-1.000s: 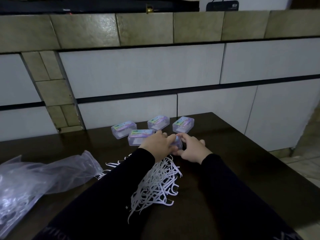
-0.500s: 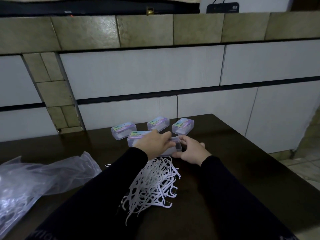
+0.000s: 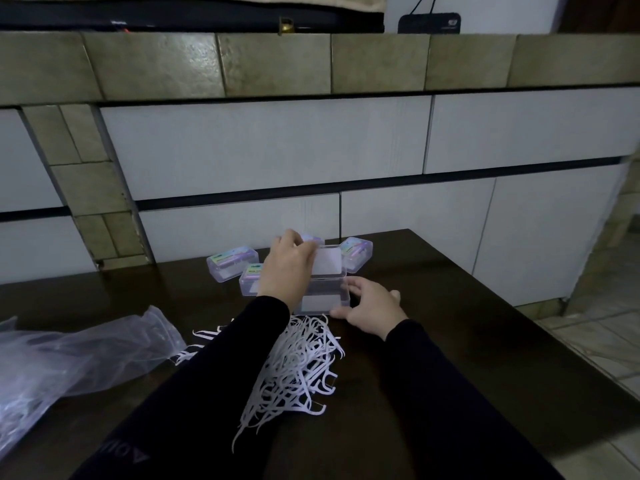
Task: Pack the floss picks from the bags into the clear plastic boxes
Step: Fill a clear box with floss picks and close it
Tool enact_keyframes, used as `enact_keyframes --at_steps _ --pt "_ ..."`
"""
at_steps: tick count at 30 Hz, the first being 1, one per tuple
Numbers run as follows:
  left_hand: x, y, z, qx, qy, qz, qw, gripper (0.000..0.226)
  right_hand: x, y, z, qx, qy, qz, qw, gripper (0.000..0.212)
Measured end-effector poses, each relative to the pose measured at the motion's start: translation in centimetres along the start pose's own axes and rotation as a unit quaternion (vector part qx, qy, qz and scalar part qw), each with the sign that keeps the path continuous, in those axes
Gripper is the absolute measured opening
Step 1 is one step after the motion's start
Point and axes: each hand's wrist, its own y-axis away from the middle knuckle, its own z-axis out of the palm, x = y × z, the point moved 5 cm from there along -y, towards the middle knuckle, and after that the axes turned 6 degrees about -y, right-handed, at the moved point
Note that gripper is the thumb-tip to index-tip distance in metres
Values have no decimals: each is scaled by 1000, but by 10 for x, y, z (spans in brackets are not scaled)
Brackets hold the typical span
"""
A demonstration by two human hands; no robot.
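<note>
Raised since half a second ago: lid [image 3: 328,265] of clear plastic box [image 3: 320,299], now tilting up under the left hand [image 3: 287,268], whose fingers are pinching its far edge. Right hand [image 3: 369,308] is gripping the box's right side on the dark table [image 3: 450,306]. Floss picks [image 3: 294,368] are lying heaped just in front. Bag [image 3: 69,358] is lying at left; closed boxes [image 3: 232,263] are sitting behind.

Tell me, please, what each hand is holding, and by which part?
The left hand lifts the box's lid by its edge; the right hand steadies the box base at its right end.
</note>
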Motion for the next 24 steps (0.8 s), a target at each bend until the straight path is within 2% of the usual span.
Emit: enact_keyframes --at_steps 4,11,15,21,24 --pt "-2 -1 19 -81 0 -45 996 34 0 2 0 -1 18 1 1000 70" --pt "-9 9 11 -111 57 -43 991 34 -8 11 -3 -3 94 -14 995 68" --pt "-14 17 -11 -107 76 -40 991 32 -10 21 -7 14 105 -8 994 78" --pt "-16 39 -49 -87 60 -5 994 22 -38 46 -10 167 62 -113 978 56" --pt "-23 54 -62 -111 11 8 994 21 -58 52 6 147 95 -187 967 36"
